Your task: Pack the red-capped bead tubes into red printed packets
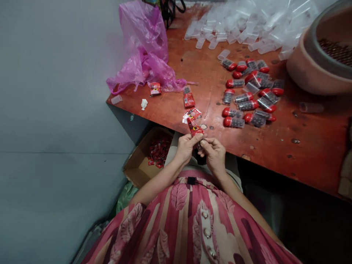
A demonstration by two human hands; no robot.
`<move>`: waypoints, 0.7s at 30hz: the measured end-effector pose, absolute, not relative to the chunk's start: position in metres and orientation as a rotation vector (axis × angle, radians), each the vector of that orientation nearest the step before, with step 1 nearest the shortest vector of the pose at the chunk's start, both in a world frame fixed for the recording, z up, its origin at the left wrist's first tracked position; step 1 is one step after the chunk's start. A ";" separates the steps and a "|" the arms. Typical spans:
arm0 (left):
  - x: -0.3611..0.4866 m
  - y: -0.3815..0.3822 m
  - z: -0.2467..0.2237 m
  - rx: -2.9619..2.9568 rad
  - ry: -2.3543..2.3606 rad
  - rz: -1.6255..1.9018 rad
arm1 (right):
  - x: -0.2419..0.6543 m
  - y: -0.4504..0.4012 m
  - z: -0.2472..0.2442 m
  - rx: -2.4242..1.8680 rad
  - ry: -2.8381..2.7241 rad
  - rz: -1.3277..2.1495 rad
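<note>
Over the table's front edge, my left hand [186,147] pinches the lower end of a red printed packet [194,127]. My right hand [215,153] is closed at the same end, thumb and fingertips meeting those of the left. A small part between the fingertips is mostly covered and cannot be made out. Just beyond lie flat red printed wrappers [193,113], and farther back a red packet [189,98] with a clear tube end showing. To the right are several clear tubes of dark beads with red caps [248,105].
Clear empty tubes [242,25] are heaped at the back. A large bowl [305,64] of dark beads stands at right. Pink plastic bags [145,40], a small red packet [155,88] and crumpled white tissue [144,104] lie left. Below the table is a cardboard box [140,167] of red pieces.
</note>
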State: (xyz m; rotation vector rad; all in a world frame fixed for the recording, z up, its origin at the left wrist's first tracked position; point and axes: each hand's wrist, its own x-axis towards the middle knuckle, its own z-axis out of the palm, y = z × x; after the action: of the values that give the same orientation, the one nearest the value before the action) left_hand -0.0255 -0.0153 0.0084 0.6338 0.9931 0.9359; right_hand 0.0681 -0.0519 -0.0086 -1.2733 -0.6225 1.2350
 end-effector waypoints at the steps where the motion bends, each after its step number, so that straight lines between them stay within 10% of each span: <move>1: -0.025 -0.015 0.008 0.640 1.018 0.976 | 0.069 -0.052 -0.009 -1.301 -0.661 1.199; 9: -0.022 -0.012 0.013 0.508 1.078 1.078 | 0.074 -0.061 -0.016 -1.497 -1.157 0.779; 21: -0.030 -0.015 0.008 0.620 1.016 0.908 | 0.068 -0.058 -0.013 -1.290 -0.692 1.246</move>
State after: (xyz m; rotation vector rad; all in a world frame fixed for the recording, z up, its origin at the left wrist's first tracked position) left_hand -0.0301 -0.0147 0.0078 0.6195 1.0161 0.9076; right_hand 0.0681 -0.0584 -0.0133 -1.2899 -0.6921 1.2460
